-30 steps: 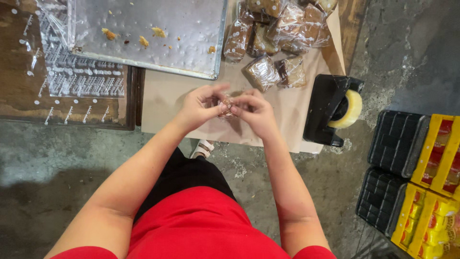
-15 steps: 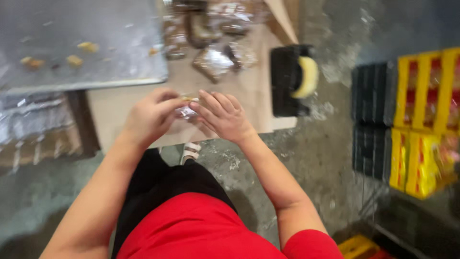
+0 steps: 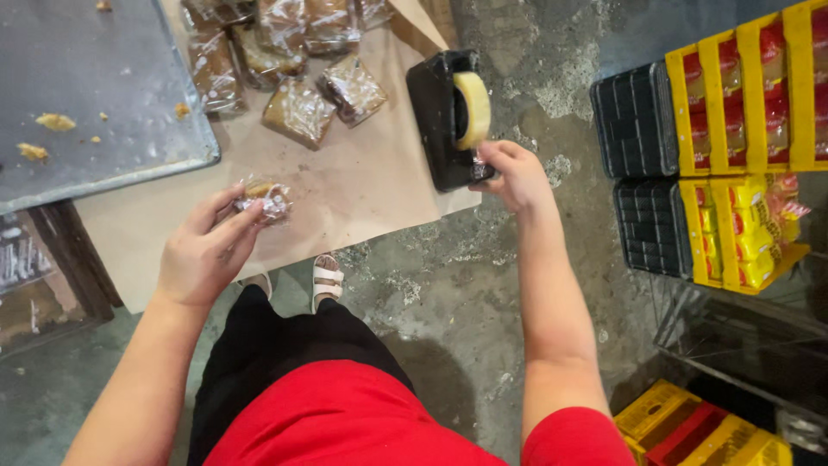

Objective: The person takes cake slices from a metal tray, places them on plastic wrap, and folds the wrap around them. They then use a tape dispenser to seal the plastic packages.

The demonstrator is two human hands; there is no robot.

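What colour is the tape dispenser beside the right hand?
The heavy tape dispenser is black, holding a pale yellowish roll; the head view shows it.

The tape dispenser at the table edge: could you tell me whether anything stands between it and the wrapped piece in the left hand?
Nothing visible does. Between the wrapped piece in the left hand and the tape dispenser, where the right hand is, only bare brown paper shows. The other wrapped pieces lie farther back.
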